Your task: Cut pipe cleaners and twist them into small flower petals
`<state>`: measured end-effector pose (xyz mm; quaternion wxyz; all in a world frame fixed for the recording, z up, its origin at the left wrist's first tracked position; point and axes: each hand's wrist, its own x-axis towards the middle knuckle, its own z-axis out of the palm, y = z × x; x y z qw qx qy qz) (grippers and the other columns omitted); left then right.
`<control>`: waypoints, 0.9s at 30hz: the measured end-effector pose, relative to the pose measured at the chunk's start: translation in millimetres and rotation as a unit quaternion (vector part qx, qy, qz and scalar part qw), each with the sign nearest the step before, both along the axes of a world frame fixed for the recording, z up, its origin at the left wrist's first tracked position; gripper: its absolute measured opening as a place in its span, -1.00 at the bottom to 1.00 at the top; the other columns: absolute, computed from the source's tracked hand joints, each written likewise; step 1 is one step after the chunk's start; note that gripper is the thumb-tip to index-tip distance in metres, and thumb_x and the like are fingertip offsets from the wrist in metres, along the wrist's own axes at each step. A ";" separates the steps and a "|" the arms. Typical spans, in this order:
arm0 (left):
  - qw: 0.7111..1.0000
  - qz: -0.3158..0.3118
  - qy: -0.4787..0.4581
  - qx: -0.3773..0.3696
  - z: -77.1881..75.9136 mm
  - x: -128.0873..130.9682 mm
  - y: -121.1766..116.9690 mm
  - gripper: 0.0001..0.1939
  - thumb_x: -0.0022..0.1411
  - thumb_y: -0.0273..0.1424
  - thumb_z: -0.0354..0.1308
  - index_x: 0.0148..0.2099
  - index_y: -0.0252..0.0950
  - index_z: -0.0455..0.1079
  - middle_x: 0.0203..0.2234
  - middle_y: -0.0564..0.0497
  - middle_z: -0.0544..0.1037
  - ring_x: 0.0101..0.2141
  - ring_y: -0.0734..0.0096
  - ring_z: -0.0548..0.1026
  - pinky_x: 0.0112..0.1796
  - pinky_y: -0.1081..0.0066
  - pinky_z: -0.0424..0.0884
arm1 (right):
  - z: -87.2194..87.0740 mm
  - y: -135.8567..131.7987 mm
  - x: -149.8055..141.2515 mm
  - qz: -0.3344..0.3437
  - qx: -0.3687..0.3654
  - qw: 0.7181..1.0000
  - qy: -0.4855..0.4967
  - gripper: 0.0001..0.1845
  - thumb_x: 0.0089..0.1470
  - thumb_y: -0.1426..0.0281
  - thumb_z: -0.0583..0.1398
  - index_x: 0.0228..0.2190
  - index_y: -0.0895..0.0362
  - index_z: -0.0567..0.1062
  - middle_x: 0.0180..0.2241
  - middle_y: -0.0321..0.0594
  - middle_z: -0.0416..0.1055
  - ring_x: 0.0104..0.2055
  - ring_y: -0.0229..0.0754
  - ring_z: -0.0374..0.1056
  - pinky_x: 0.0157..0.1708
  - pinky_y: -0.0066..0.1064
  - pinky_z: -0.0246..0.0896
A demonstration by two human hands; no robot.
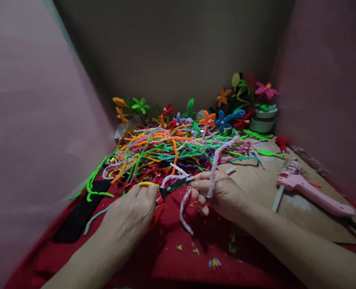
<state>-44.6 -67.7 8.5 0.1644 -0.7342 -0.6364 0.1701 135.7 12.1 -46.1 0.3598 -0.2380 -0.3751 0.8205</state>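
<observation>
My left hand [135, 208] is closed around the handles of a pair of scissors [176, 186], which it mostly covers. Their dark blades point right, toward the fingertips of my right hand [218, 192]. Pinched in those fingers is a pale lilac pipe cleaner [215, 164]; one length rises above the hand, bent near its top. Another pale piece [182, 212] hangs down below the blades, and more pale ends show just above them. Whether the blades touch the pipe cleaner, I cannot tell.
A heap of colourful pipe cleaners [153, 148] lies behind my hands. Pipe-cleaner flowers [224, 121] and a small pot [263, 120] stand at the back. On the board [256, 180] at right rests a pink glue gun [313, 192]. Scraps [214, 263] dot the red cloth [171, 261].
</observation>
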 end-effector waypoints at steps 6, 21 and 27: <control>1.000 -0.004 -0.012 -0.005 -0.9 -2.0 0.3 -0.69 0.13 -0.67 -0.20 -0.18 -0.33 0.28 -0.39 -0.10 0.44 -0.36 0.25 0.46 -0.47 0.41 0.34 | -0.7 1.0 0.4 -0.012 -0.009 1.000 -0.006 -0.88 -0.16 0.47 0.25 -0.50 0.23 0.38 -0.65 -0.27 0.38 -0.73 -0.37 0.17 -0.82 -0.55 0.16; 1.000 -0.024 0.002 0.000 -10.3 -1.3 -2.8 -0.68 0.12 -0.68 -0.23 -0.27 -0.34 0.31 -0.39 -0.11 0.41 -0.37 0.24 0.38 -0.35 0.29 0.36 | 2.9 -4.8 -1.2 0.002 0.006 1.000 -0.014 -0.89 -0.16 0.48 0.23 -0.53 0.22 0.35 -0.66 -0.27 0.39 -0.74 -0.37 0.18 -0.83 -0.55 0.16; 1.000 -0.009 0.029 -0.001 -3.6 5.0 -4.3 -0.69 0.12 -0.67 -0.22 -0.25 -0.33 0.30 -0.39 -0.11 0.40 -0.34 0.20 0.39 -0.36 0.30 0.36 | 4.5 -4.8 -0.8 -0.002 -0.003 1.000 -0.022 -0.87 -0.18 0.48 0.23 -0.56 0.22 0.34 -0.66 -0.27 0.39 -0.74 -0.37 0.18 -0.83 -0.55 0.16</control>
